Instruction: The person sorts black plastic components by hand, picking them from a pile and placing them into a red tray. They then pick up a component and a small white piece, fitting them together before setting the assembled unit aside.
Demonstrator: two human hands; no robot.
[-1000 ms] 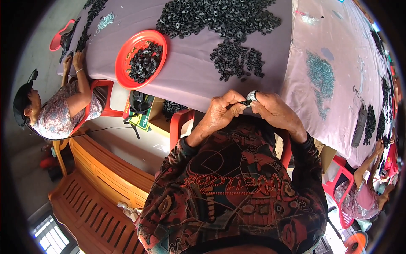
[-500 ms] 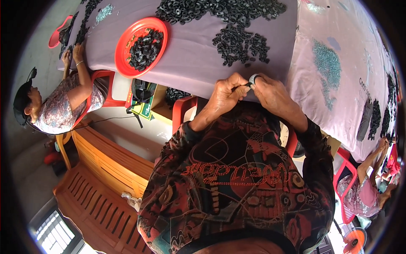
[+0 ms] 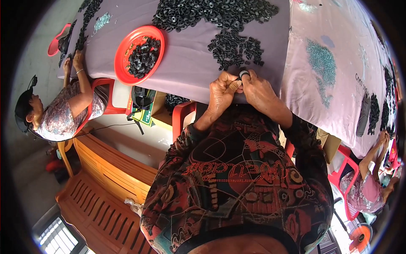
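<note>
Both hands have stayed together at the table edge since the earlier frames, while the view has tipped so that more of the table shows above them.

Head view: the left hand (image 3: pixel 222 91) and right hand (image 3: pixel 258 89) meet over the near edge of the table (image 3: pixel 190 63), which carries a purple cloth. Both hands are closed in a pinch on one small dark ring (image 3: pixel 244 74), held between the fingertips just clear of the cloth. A loose pile of black parts (image 3: pixel 234 46) lies on the cloth just beyond the hands. A red bowl (image 3: pixel 122 55) with more black parts stands well to the left.

Step in hand, as judged: assembling or fitting the ring between the fingers. The next move calls for a steady two-hand pinch and fine pressure, then release to one side.

A co-worker (image 3: pixel 63 114) sits at the left end of the table, with hands on the cloth. Another person's arm (image 3: pixel 374 148) reaches toward the table at the right.

Difference from the earlier frame: the grip looks unchanged; only the camera angle differs.
</note>
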